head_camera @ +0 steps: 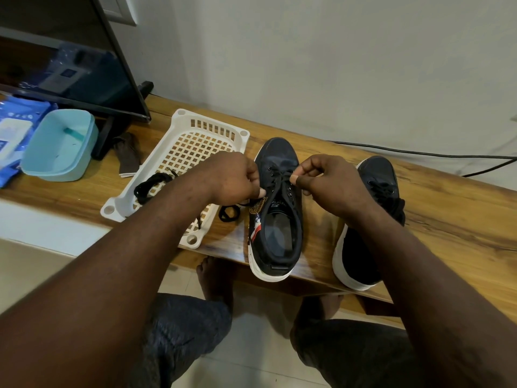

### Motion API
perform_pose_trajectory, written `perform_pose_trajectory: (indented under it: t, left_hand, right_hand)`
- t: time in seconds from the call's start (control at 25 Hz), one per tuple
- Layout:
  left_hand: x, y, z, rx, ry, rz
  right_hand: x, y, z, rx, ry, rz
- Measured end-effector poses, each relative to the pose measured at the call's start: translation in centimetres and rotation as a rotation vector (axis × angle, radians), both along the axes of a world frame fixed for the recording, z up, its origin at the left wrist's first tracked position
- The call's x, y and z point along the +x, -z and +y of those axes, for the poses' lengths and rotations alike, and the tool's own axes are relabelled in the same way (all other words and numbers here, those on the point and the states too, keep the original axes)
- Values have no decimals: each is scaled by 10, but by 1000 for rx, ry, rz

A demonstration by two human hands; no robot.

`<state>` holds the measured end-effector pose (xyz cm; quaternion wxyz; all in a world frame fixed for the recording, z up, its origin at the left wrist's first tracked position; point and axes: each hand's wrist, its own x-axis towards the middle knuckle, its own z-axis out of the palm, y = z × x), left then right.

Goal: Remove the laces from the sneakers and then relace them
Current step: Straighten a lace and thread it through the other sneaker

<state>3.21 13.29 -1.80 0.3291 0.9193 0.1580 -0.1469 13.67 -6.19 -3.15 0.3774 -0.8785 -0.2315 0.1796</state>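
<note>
The dark sneaker (pixel 279 233) stands toe-away on the counter (pixel 447 219), its eyelets facing the person. The left hand (pixel 237 177) and right hand (pixel 324 182) each pinch the black lace (pixel 281 177) at opposite eyelet rows, likely to draw it evenly. A second sneaker (pixel 377 177), laced, sits just beside it.

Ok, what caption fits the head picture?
Left hand and right hand pinch the black lace of a navy sneaker.
</note>
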Motion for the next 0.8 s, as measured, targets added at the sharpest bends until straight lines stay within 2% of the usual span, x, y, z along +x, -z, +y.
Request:
perform_pose_trajectory:
  t: [0.24, 0.32, 0.4, 0.52, 0.68, 0.8]
  left_hand:
    - [3, -2, -4, -61, -34, -171]
    - [4, 0, -9, -34, -26, -184]
    - [6, 2, -13, -17, -19, -170]
    - [8, 2, -13, 25, -1, -106]
    - [10, 1, -15, 242, 56, -41]
    - [9, -3, -16, 188, 85, -35]
  right_hand:
    - [-4, -12, -1, 18, -133, 142]
    - [-7, -13, -2, -51, -241, 98]
    - [-9, -12, -1, -104, -299, 35]
    - [-8, -12, -1, -71, -287, 69]
    - [-8, -9, -1, -68, -309, 9]
    - [-9, -8, 0, -77, -316, -38]
